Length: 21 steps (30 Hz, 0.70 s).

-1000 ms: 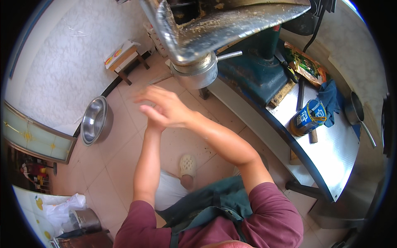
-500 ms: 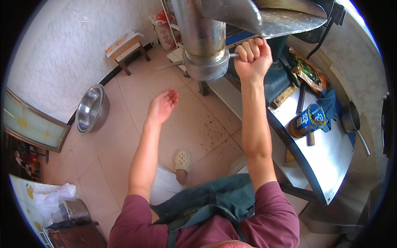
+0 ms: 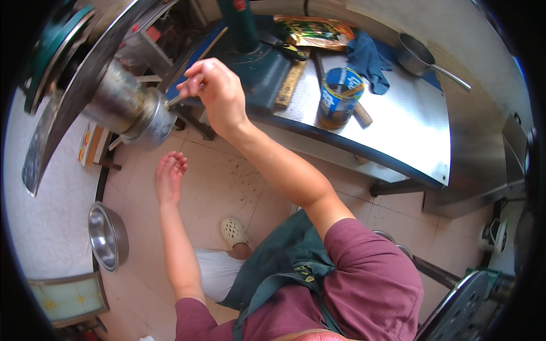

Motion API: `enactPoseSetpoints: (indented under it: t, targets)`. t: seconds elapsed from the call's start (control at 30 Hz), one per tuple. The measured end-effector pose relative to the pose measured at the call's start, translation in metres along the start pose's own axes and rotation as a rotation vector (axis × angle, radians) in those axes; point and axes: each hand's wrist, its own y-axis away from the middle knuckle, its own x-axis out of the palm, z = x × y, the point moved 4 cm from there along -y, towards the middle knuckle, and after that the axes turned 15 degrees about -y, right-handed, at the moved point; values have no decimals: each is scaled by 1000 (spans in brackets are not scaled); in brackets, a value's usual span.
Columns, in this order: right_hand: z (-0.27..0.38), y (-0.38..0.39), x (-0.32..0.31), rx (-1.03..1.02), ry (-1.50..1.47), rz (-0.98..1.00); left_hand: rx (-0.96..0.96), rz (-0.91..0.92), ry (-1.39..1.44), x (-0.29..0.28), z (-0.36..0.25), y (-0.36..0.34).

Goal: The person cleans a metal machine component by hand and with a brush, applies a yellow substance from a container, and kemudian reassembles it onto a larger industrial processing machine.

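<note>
At the upper left stands a machine with a thick metal tube [image 3: 116, 94]. A metal collar [image 3: 152, 122] rings the tube's lower end, and short rods stick out from it. My right hand [image 3: 219, 96] is closed at one of these rods [image 3: 175, 102], its fingers curled around the outer end; the palm side is hidden. Below the collar my left hand [image 3: 170, 170] hangs in the air, apart from the machine, with its fingers loosely bent and nothing in them. A wide curved metal tray [image 3: 74, 108] juts out above the tube.
A metal-topped table [image 3: 406, 133] to the right carries a blue-labelled cut container [image 3: 339, 99], a blue cloth [image 3: 367, 59], a long-handled saucepan [image 3: 415, 54], a wooden block [image 3: 293, 82] and a shiny packet [image 3: 315, 31]. A steel basin [image 3: 108, 236] sits on the floor at left.
My view has turned to the right, so the machine now appears farther left and the table more central. My right hand stays at the collar's rod; my left hand stays open in the air.
</note>
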Motion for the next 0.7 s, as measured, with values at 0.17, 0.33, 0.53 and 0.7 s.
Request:
enactPoseSetpoints:
  t: [0.17,0.33,0.53,0.7]
  targets:
    - [90,41,1,-257,935,161,166,240,-445,122,-7,19]
    - [202,45,6,-278,1598,300,472,484,-479,249,-35,38]
    - [301,11,-14,230,2228,279,728,468,-523,375,-33,-6]
    - [277,6,-32,708,2371,185,479,672,-303,392,-46,-4]
